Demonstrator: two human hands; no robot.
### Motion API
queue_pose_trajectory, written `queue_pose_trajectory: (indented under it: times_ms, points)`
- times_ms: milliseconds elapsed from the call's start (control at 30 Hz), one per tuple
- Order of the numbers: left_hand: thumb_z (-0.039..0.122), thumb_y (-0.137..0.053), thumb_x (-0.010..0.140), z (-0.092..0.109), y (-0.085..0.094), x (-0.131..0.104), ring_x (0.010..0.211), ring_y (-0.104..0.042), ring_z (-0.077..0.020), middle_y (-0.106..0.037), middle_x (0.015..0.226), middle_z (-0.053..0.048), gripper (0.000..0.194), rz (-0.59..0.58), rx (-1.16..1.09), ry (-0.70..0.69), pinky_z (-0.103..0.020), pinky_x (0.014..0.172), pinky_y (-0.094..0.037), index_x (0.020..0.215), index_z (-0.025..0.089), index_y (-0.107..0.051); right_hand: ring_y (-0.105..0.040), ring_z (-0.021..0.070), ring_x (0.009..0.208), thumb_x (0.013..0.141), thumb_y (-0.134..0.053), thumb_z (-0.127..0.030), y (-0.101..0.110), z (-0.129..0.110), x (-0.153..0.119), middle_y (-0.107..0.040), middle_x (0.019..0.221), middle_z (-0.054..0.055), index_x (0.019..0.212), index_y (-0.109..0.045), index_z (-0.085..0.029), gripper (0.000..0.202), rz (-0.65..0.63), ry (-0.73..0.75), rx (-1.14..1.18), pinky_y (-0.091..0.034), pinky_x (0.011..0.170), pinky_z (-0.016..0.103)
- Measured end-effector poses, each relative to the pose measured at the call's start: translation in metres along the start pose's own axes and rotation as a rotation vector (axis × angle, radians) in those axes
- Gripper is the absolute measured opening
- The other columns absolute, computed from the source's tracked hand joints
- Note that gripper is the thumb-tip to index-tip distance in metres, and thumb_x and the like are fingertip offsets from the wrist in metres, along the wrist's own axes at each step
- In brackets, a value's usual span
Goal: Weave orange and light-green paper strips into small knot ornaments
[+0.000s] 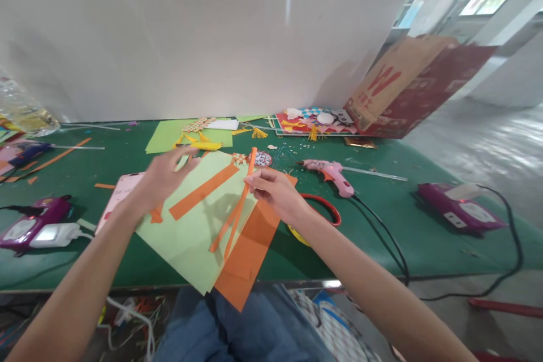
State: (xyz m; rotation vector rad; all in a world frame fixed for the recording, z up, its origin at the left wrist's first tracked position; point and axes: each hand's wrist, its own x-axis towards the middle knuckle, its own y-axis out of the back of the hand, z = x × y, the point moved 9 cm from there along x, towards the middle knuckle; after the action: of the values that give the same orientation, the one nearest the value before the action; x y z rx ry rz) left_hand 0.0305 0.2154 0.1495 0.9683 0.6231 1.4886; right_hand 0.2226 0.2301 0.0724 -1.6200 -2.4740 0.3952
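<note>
Between its thumb and fingers, my right hand point(275, 189) pinches thin orange paper strips point(237, 215), whose lower ends spread apart over the light green paper sheets point(186, 249). My left hand point(169, 175) is raised over the left side of those sheets, somewhat blurred, its fingers apart and nothing visible in them. A wider orange strip point(203, 192) lies flat on the green paper between my hands. Orange paper point(246, 257) sits by the sheets' right edge, beneath my right hand. A small orange scrap point(156, 214) is below my left hand.
A pink glue gun point(331, 172) lies to the right, near red-handled scissors point(328, 203). Purple power strips point(460, 212) sit at both sides. A pink phone point(121, 192) is by my left forearm. Decorated cards and yellow tassels point(314, 133) lie before the white partition point(203, 45).
</note>
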Motion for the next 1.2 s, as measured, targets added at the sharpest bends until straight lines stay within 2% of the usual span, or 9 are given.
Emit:
queue_pose_trajectory:
  times_ms: [133,200,300,467,600,667,867,1000,1200]
  points:
    - [0.041,-0.039,0.091,0.068,-0.066,-0.008,0.095,-0.064,-0.0232,-0.071,0.093,-0.006,0.037,-0.414,-0.475,-0.163,-0.034,0.09,-0.044,0.085,0.018,-0.067,-0.038,0.0066,0.049,0.061,-0.076,-0.041,0.003,-0.009,0.002,-0.048,0.05,-0.005,0.055,-0.059,-0.017,0.03,0.03,0.035,-0.012,-0.028,0.049,0.025]
    - [0.04,-0.04,0.091,0.081,-0.083,-0.011,0.09,-0.065,-0.0219,-0.072,0.083,-0.005,0.035,-0.462,-0.54,-0.17,-0.033,0.086,-0.046,0.085,0.017,-0.065,-0.039,0.0077,0.049,0.06,-0.077,-0.042,0.003,-0.016,0.004,-0.048,0.05,-0.004,0.056,-0.059,-0.017,0.031,0.038,0.041,-0.029,-0.03,0.049,0.025]
    - [0.04,-0.047,0.089,0.078,-0.099,-0.012,0.08,-0.065,-0.02,-0.07,0.073,-0.005,0.03,-0.504,-0.814,-0.048,-0.033,0.083,-0.047,0.082,0.015,-0.063,-0.042,0.0091,0.048,0.061,-0.076,-0.043,0.001,-0.025,0.01,-0.048,0.051,-0.004,0.06,-0.058,-0.018,0.031,0.037,0.023,-0.059,-0.032,0.047,0.026]
    - [0.038,-0.052,0.087,0.055,-0.112,-0.01,0.064,-0.059,-0.0136,-0.063,0.059,0.001,0.025,-0.453,-1.132,0.137,-0.027,0.075,-0.045,0.077,0.017,-0.061,-0.043,0.0079,0.048,0.064,-0.074,-0.043,-0.006,-0.024,0.027,-0.05,0.052,-0.004,0.06,-0.057,-0.017,0.031,-0.043,-0.006,-0.118,-0.032,0.049,0.024]
    - [0.039,-0.052,0.087,0.037,-0.121,-0.018,0.05,-0.051,-0.0106,-0.056,0.049,0.004,0.027,-0.409,-1.188,0.307,-0.025,0.069,-0.043,0.073,0.017,-0.06,-0.044,0.0078,0.051,0.065,-0.074,-0.044,-0.016,-0.006,0.033,-0.055,0.053,-0.003,0.062,-0.057,-0.017,0.033,-0.204,-0.099,-0.109,-0.031,0.051,0.024]
    - [0.04,-0.049,0.089,0.035,-0.123,-0.021,0.052,-0.052,-0.011,-0.056,0.05,0.004,0.03,-0.4,-1.17,0.322,-0.025,0.071,-0.043,0.072,0.018,-0.06,-0.046,0.0084,0.053,0.064,-0.074,-0.046,-0.017,0.002,0.032,-0.056,0.055,-0.002,0.063,-0.057,-0.016,0.035,-0.23,-0.136,-0.09,-0.03,0.052,0.024]
    - [0.04,-0.044,0.09,0.022,-0.122,-0.021,0.054,-0.054,-0.0131,-0.058,0.052,0.003,0.033,-0.322,-0.956,0.362,-0.025,0.066,-0.041,0.067,0.019,-0.055,-0.045,0.0102,0.058,0.069,-0.068,-0.046,-0.008,0.007,0.03,-0.052,0.061,-0.002,0.065,-0.057,-0.017,0.031,-0.137,-0.113,-0.237,-0.033,0.052,0.025]
    - [0.041,-0.042,0.09,0.025,-0.125,-0.022,0.054,-0.056,-0.0147,-0.059,0.051,0.003,0.033,-0.394,-0.878,0.351,-0.026,0.066,-0.042,0.068,0.02,-0.054,-0.044,0.0098,0.056,0.075,-0.063,-0.041,-0.005,0.007,0.03,-0.05,0.06,-0.002,0.059,-0.054,-0.017,0.03,-0.105,-0.061,-0.326,-0.034,0.054,0.026]
    - [0.042,-0.041,0.089,0.031,-0.129,-0.023,0.054,-0.058,-0.0157,-0.061,0.055,0.001,0.031,-0.517,-0.871,0.332,-0.027,0.063,-0.044,0.071,0.019,-0.053,-0.043,0.0098,0.053,0.078,-0.059,-0.039,0.0,0.016,0.025,-0.05,0.055,-0.003,0.061,-0.052,-0.018,0.028,-0.062,-0.119,-0.308,-0.03,0.051,0.026]
